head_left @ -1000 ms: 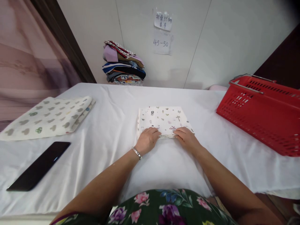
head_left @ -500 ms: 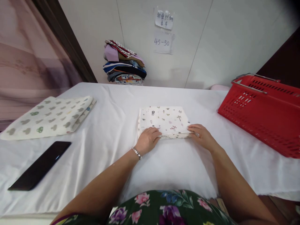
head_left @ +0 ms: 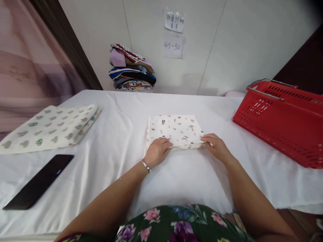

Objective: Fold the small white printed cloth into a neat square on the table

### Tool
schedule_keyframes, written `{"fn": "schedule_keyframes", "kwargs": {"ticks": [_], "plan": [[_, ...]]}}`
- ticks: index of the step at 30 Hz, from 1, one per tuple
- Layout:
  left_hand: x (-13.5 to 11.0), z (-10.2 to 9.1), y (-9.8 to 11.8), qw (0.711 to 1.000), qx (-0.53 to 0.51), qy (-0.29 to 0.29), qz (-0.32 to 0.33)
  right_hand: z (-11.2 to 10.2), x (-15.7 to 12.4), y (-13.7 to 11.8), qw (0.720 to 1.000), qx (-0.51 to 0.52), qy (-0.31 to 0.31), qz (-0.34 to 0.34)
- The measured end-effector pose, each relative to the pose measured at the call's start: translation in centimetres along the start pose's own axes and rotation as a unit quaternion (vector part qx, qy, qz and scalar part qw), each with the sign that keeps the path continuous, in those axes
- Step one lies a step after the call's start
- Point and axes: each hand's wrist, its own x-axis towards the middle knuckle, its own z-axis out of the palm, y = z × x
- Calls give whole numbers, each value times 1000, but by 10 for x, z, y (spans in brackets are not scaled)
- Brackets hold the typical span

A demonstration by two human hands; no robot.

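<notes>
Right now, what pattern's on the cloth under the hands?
White cloth with small scattered plant-like motifs; head view shows it.

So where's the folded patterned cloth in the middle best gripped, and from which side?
Probably by its near edge, at both corners, from the person's side. The folded cloth lies flat on the table with its layers showing along that edge, where the left hand and right hand rest; a grip there could pinch all layers.

Your folded cloth (head_left: 176,129) | white, small scattered prints | folded flat into a rectangle, stacked layers showing at its near edge | centre of your bench (head_left: 118,141), square to you
</notes>
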Motion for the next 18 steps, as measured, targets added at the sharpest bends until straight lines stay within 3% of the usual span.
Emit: {"fn": "schedule_keyframes", "kwargs": {"ticks": [7,12,18], "plan": [[1,-2,1,1000,0,-10,2,-1,2,-1,998,-20,-55,29],[2,-3,2,1000,2,-15,5,-3,3,-2,997,-32,-57,28],[1,-3,3,1000,9,-16,6,1,4,-16,994,-84,-11,-75]]}}
